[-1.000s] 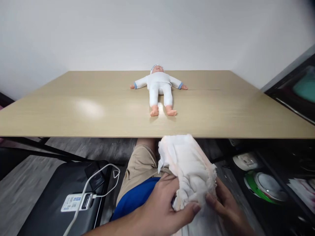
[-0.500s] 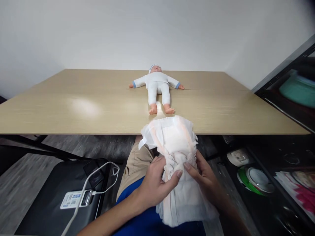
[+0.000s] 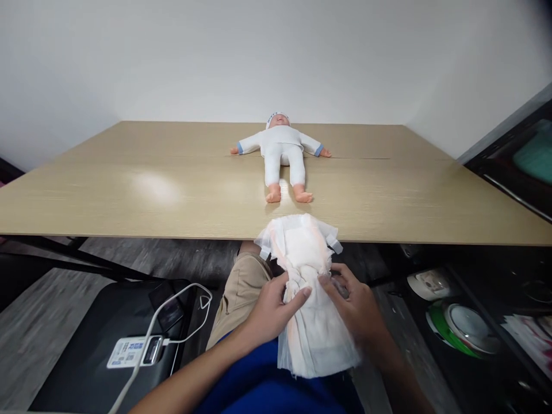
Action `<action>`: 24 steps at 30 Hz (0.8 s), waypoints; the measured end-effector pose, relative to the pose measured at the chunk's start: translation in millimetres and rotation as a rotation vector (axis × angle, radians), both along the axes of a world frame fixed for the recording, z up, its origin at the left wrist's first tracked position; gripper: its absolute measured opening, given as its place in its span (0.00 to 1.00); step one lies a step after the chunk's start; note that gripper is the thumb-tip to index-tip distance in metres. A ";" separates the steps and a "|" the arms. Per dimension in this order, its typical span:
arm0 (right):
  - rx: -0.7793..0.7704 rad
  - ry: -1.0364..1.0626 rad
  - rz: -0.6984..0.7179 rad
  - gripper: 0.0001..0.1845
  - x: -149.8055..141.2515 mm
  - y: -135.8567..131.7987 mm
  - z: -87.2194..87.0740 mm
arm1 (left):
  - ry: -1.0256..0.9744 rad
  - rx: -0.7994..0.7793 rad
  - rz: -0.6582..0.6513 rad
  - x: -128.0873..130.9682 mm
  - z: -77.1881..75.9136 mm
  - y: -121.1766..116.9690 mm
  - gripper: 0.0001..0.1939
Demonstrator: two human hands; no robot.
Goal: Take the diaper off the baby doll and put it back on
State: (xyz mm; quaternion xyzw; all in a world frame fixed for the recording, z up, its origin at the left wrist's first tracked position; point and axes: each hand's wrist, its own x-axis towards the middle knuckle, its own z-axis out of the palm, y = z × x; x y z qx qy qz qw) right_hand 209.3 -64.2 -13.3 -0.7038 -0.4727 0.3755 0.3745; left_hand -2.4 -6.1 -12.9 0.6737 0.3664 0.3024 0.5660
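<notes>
An unfolded white diaper (image 3: 317,330) with pale pink strips is held over my lap, its far end by the table's front edge. My left hand (image 3: 269,307) grips its left side near the gathered middle, thumb on top and fingers partly hidden underneath. On the opposite side, my right hand (image 3: 356,305) pinches the edge between thumb and fingers. Beyond the diaper, a baby doll (image 3: 283,149) in white clothes and a cap lies on its back on the table, arms spread and bare feet towards me.
The wooden table (image 3: 181,195) reaches back to the wall. At the lower left, a black stool (image 3: 81,356) bears a white device (image 3: 127,352) with a white cable (image 3: 144,339). To the right stands a black shelf (image 3: 470,287) with a green-rimmed container (image 3: 459,328).
The diaper's far end is drawn slightly nearer and its side tabs now spread outward. My right hand has shifted a little to the right and up. The view has moved slightly.
</notes>
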 end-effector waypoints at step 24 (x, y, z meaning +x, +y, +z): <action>0.296 0.533 -0.037 0.41 2.8 100.2 6.9 | 0.238 0.194 -0.278 -18.6 61.8 139.3 0.25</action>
